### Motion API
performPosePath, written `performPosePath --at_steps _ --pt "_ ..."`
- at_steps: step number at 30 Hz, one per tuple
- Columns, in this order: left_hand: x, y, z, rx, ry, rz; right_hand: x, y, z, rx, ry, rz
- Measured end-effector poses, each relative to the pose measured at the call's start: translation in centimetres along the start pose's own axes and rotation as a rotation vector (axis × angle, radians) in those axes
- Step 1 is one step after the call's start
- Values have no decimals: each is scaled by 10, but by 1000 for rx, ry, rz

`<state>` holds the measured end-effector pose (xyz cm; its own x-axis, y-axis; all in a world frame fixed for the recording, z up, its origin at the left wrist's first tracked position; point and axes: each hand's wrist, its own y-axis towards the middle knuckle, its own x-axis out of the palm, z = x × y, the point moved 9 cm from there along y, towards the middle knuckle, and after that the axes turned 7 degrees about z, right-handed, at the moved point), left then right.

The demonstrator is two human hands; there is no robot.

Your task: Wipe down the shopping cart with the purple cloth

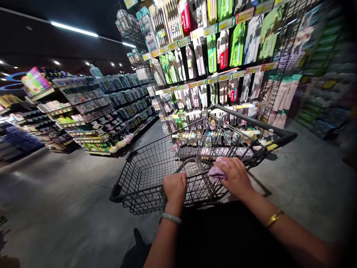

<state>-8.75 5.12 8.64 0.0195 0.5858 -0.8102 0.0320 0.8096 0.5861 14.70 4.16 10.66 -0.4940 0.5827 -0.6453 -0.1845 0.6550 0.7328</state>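
A black wire shopping cart (150,169) stands sideways in front of me, its basket to the left and its push handle (251,120) at the far right. My left hand (175,186) is closed around the near top rim of the cart. In my right hand (236,176) a crumpled light purple cloth (216,171) is gripped, and it lies against the same rim farther right. The fingertips of the right hand are partly hidden behind the cloth.
Close behind the cart rises a shelf rack (200,82) of packaged toothbrushes. Several stocked shelves (83,108) stand to the left across an aisle. Grey floor (69,208) spreads at the left. More hanging goods (287,93) line the right side.
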Motion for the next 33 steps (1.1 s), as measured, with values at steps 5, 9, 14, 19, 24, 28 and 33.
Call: performPosePath --at_steps 5,9,14,19,24,28,33 --pt "7 9 -7 13 61 -55 30 18 -71 -194 55 -201" --pt "10 17 -31 -3 89 -91 10 35 -47 -264 -41 -311" --pt "15 25 -57 -6 121 -110 -55 36 6 -387 -171 -262" --pt "13 29 -68 41 57 -153 -119 51 48 -275 -141 -21" --pt "9 30 -84 2 5 -255 -124 58 95 -72 -98 -59" --pt "-22 43 -56 -68 -42 -60 -116 53 88 -30 -51 -128" --pt "-36 52 74 76 -357 -131 -116 38 40 -206 101 -252"
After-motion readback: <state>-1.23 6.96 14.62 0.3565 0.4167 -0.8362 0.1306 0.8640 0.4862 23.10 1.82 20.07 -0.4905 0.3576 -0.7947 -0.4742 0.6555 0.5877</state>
